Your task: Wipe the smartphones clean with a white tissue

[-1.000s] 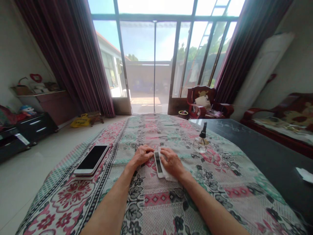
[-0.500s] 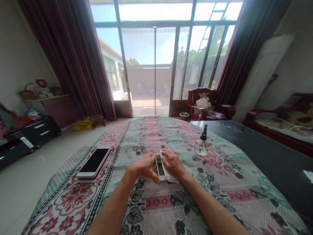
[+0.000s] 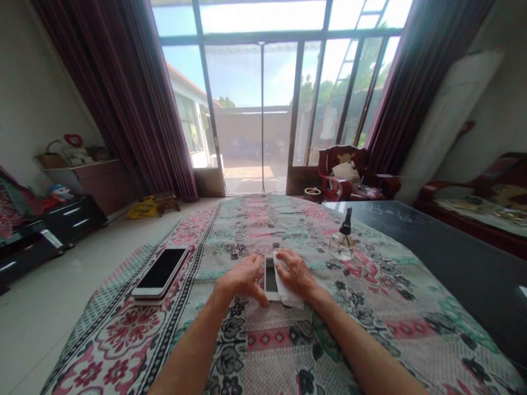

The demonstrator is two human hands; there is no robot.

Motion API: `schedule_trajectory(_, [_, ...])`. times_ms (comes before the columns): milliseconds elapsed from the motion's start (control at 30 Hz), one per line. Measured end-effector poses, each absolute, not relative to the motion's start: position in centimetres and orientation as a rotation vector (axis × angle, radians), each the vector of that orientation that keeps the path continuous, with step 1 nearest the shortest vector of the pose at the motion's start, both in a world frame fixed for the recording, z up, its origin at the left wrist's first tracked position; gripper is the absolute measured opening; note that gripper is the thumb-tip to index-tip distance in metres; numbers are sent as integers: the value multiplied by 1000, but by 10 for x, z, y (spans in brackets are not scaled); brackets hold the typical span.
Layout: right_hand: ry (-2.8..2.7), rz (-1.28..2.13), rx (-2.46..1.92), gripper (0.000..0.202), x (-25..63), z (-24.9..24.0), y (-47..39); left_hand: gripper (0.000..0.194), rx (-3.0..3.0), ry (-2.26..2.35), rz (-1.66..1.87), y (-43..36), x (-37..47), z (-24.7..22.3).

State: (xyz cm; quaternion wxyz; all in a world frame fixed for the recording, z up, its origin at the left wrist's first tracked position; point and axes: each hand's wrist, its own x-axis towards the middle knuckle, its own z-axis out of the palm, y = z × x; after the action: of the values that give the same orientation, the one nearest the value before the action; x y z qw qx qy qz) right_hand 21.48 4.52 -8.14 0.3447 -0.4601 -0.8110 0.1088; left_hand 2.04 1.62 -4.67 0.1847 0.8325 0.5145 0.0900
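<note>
A small white-framed phone (image 3: 270, 280) with a dark screen lies flat on the patterned cloth before me. My left hand (image 3: 246, 278) grips it along its left side, with the thumb at the near corner and the fingers at the far end. Over the phone's right part, my right hand (image 3: 295, 272) presses a white wipe (image 3: 291, 299), its fingers bent on top. The wipe and that hand hide the phone's right edge. To the left, a larger white phone (image 3: 161, 271) with a black screen rests on what looks like another flat device.
A clear spray bottle (image 3: 342, 245) with a black nozzle stands right of my hands. The floral cloth (image 3: 280, 351) covers the bed-like surface, and a dark tabletop (image 3: 444, 258) adjoins it on the right. A carved red chair (image 3: 340, 173) stands near the glass doors.
The small phone has turned slightly and now lies straighter to me. My right hand and the wipe have shifted a little on it. My left hand keeps its hold.
</note>
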Motion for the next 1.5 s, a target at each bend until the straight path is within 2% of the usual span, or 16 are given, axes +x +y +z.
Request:
schedule_trajectory(67, [-2078, 258, -1229, 21, 216, -80, 44, 99, 2358, 1404, 258, 20, 13, -46])
schedule_trajectory(300, [-1958, 126, -1398, 17, 222, -78, 43, 54, 2292, 1344, 420, 28, -4, -42])
schedule_trajectory(400, [-1949, 77, -1424, 16, 224, -78, 42, 40, 2280, 1329, 456, 28, -4, -42])
schedule_trajectory(600, [-1975, 46, -1519, 13, 227, -73, 39, 39, 2288, 1293, 431, 27, -5, -43])
schedule_trajectory(800, [-1905, 6, -1559, 13, 229, -76, 39, 27, 2198, 1348, 616, 34, -7, -51])
schedule_trajectory(1033, [-1909, 4, -1282, 20, 223, -73, 39, 22, 2234, 1304, 531, 36, -8, -49])
schedule_trajectory(1133, [-2004, 13, -1296, 20, 217, -71, 39, 19, 2222, 1312, 549, 37, -9, -50])
schedule_trajectory(1333, [-2082, 11, -1419, 22, 217, -70, 40, 22, 2218, 1295, 588, 40, -11, -56])
schedule_trajectory(1500, [-2142, 61, -1319, 23, 211, -68, 35, 22, 2216, 1273, 601, 43, -13, -61])
